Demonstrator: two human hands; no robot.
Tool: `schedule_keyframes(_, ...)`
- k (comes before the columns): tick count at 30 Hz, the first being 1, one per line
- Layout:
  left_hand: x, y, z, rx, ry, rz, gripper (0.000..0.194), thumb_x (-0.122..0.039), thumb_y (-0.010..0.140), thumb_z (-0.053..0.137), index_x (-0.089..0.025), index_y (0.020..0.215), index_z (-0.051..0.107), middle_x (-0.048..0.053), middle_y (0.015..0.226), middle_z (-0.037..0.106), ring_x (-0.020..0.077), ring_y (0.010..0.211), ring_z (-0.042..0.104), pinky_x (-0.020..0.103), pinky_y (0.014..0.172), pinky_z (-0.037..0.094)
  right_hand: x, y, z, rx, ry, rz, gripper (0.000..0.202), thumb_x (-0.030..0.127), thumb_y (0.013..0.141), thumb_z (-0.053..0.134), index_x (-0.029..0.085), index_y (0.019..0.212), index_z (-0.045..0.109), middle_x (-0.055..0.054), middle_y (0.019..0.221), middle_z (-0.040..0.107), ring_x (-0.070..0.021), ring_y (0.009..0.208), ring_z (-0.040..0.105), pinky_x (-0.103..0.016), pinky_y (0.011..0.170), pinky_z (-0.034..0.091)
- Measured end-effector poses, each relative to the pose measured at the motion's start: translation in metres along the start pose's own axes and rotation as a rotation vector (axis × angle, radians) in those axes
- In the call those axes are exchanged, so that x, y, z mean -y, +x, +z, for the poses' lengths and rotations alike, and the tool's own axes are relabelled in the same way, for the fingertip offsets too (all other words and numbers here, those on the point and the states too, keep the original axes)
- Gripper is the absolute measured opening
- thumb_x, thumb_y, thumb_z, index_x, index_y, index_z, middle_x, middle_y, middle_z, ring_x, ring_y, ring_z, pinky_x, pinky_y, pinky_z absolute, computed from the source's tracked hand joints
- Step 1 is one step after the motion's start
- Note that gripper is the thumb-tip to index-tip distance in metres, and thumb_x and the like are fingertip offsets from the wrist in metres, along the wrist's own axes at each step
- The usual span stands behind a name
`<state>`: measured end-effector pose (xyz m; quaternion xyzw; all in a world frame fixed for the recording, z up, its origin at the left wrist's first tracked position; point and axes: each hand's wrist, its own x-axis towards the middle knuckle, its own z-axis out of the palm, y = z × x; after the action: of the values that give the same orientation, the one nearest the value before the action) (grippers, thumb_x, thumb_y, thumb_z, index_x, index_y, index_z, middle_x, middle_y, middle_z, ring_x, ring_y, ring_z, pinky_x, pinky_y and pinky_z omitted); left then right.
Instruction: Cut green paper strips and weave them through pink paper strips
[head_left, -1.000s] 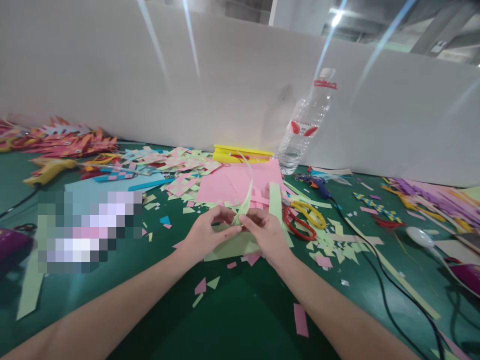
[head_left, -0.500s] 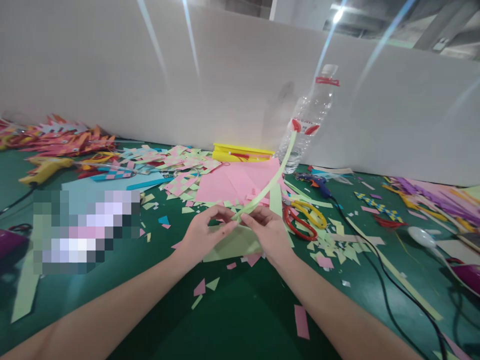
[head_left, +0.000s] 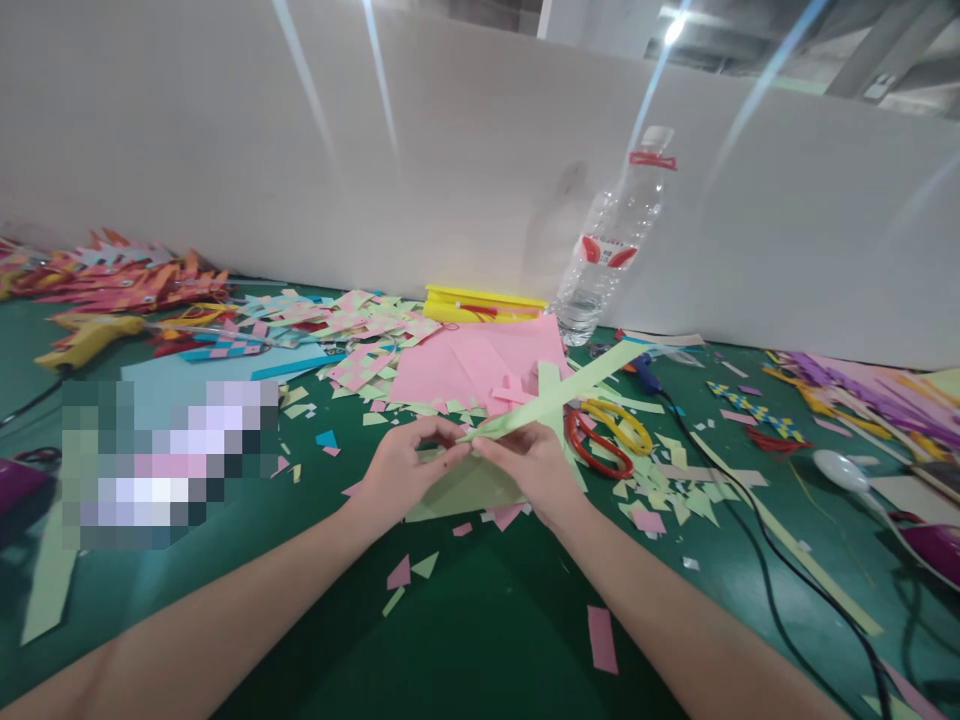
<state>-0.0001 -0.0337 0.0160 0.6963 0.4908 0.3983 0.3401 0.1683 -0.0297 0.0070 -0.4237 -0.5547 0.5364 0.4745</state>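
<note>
Between my two hands is a long pale green paper strip (head_left: pixel 577 388), pinched at its near end. My left hand (head_left: pixel 409 462) grips that end with thumb and forefinger, and my right hand (head_left: pixel 536 470) pinches it right beside, fingertips almost touching. From there the strip slants up and away to the right, over another green strip standing behind it. Below my hands lies a piece of green paper (head_left: pixel 465 490), partly covered by them. Scissors with red and yellow handles (head_left: pixel 604 440) rest just right of my right hand; their blades are hidden.
Pink paper sheets (head_left: pixel 480 360) lie behind my hands, with paper scraps scattered around. A water bottle (head_left: pixel 615 240) leans by the white wall. Glue guns lie left, a yellow one (head_left: pixel 94 338), and right, a blue one (head_left: pixel 643 375), whose black cord (head_left: pixel 780 540) crosses the table.
The strip's free end has swung down to the right, from in front of the bottle to above the scissors, its flat face now showing. Both hands stay nearly in place, still pinching.
</note>
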Motion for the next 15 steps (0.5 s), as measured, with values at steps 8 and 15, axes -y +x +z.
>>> schedule_keyframes(8, 0.0014, 0.0005, -0.0005, -0.023, -0.034, -0.027, 0.023, -0.043, 0.075, 0.06, -0.02, 0.075, 0.066, 0.003, 0.073, 0.068, 0.0191, 0.067, 0.062, 0.028, 0.059, 0.048, -0.0063, 0.0029, -0.001, -0.095, -0.042, -0.019, 0.025, 0.039, 0.062, 0.076, 0.02, 0.077, 0.072, -0.006, 0.078, 0.072, -0.0227, 0.076, 0.065, -0.039, 0.069, 0.054)
schedule_keyframes(15, 0.0033, 0.0017, -0.0006, -0.022, -0.03, -0.024, 0.02, -0.041, 0.075, 0.062, -0.022, 0.073, 0.068, 0.003, 0.075, 0.071, 0.0196, 0.069, 0.064, 0.028, 0.06, 0.05, -0.0081, 0.0031, -0.0007, -0.09, -0.045, -0.058, 0.02, 0.037, 0.065, 0.074, 0.021, 0.077, 0.07, -0.004, 0.077, 0.071, -0.0222, 0.076, 0.065, -0.04, 0.072, 0.054)
